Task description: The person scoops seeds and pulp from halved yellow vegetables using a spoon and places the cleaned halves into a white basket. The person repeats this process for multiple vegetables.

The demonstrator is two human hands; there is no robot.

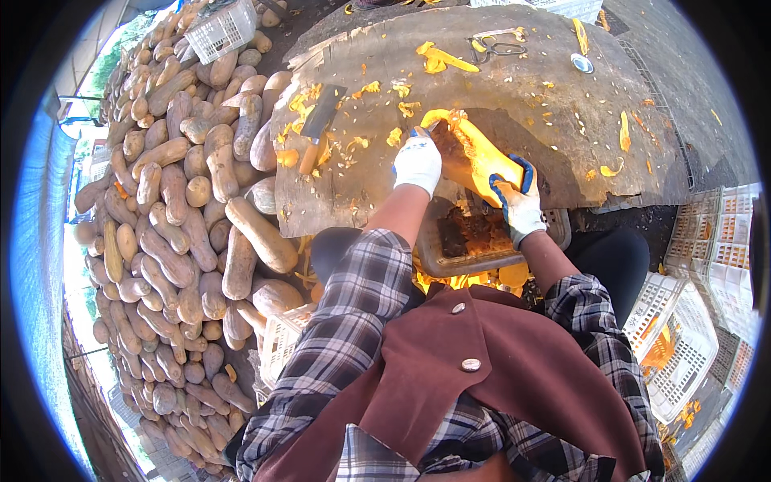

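A peeled orange squash [485,158], long-necked and opened at its wide end, is tilted over the near edge of the wooden board [361,199]. My right hand [523,205], in a white glove with blue-coated fingers, grips its narrow end. At the wide end is my gloved left hand [417,161], closed around what looks like a small tool; a bit of grey edge shows by the thumb and the rest is hidden. Dark wet pulp clings along the squash's hollow. Below the squash, a plastic crate [433,265] between my knees holds orange pulp.
On the board lie a cleaver [323,111] with a wooden handle, peelers [500,48], a round metal-ended tool [582,62], peel strips [446,59] and seeds. Whole squashes [181,241] are heaped at left. White plastic crates [674,343] stand at right; another crate [223,31] sits on the heap.
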